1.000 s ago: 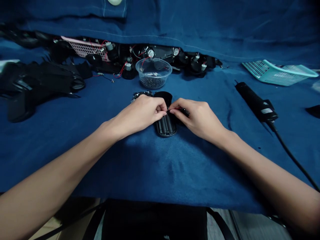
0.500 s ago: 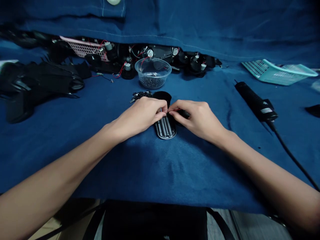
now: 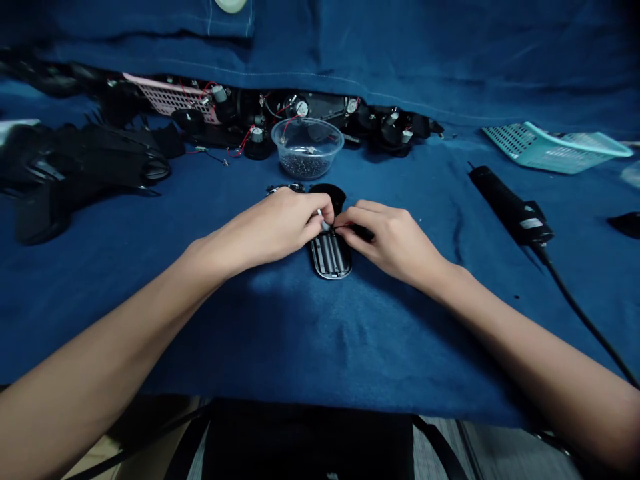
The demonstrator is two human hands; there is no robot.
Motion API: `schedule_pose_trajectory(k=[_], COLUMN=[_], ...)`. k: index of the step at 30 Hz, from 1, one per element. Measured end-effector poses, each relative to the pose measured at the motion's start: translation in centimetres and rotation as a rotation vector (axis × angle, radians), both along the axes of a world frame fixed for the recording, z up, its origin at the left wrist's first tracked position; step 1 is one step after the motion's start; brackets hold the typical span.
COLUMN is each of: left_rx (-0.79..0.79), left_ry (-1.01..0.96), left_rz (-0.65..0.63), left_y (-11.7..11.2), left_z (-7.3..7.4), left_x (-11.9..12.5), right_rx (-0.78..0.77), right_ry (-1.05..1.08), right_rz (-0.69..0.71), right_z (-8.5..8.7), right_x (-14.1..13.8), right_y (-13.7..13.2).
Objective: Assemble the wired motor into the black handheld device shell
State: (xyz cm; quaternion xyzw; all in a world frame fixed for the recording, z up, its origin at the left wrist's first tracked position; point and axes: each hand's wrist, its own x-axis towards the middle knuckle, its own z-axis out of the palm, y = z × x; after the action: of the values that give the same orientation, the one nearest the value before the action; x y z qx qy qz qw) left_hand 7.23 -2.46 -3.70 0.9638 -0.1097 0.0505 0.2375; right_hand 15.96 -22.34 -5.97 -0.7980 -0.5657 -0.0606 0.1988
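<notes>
A black oval plastic housing point(image 3: 331, 255) with ribbed slots lies on the blue cloth point(image 3: 300, 333) in the middle. My left hand point(image 3: 280, 223) rests over its left side, fingers pinched on a small pale part at the housing's upper end. My right hand point(image 3: 390, 237) meets it from the right, fingers pinched at the same spot on something too small to name. Both hands touch the housing. A small heap of dark metal bits point(image 3: 280, 189) peeks out behind my left hand.
A clear plastic bowl point(image 3: 307, 147) of small dark screws stands behind the housing. Black motor parts with red wires point(image 3: 250, 123) line the back. Black shells point(image 3: 85, 167) lie at left, a pink basket point(image 3: 167, 97) behind them. A corded black tool point(image 3: 510, 207) and teal basket point(image 3: 550, 147) are at right.
Both hands have shifted slightly away from me over the housing, still pinching at its upper end. The housing has barely moved.
</notes>
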Motion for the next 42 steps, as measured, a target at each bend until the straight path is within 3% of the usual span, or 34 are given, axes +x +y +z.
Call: schedule_pose_trajectory(k=[5, 13, 18, 26, 42], left_rx=[0.086, 0.138, 0.188, 0.218, 0.200], left_ry=[0.013, 0.026, 0.068, 0.062, 0.027], left_rz=[-0.080, -0.080, -0.115, -0.147, -0.175], left_y=[0.1, 0.1, 0.3, 0.6, 0.6], left_z=[0.5, 0.7, 1.2, 1.0, 0.5], left_x=[-0.3, -0.4, -0.4, -0.4, -0.1], right_rx=[-0.059, -0.139, -0.137, -0.009, -0.119], right_ry=[-0.061, -0.196, -0.130, 0.132, -0.051], right_rz=[-0.013, -0.059, -0.044, -0.028, -0.064], right_z=[0.3, 0.5, 0.6, 0.8, 1.0], right_x=[0.0, -0.5, -0.4, 0.2, -0.4], right_y=[0.0, 0.4, 0.0, 0.0, 0.4])
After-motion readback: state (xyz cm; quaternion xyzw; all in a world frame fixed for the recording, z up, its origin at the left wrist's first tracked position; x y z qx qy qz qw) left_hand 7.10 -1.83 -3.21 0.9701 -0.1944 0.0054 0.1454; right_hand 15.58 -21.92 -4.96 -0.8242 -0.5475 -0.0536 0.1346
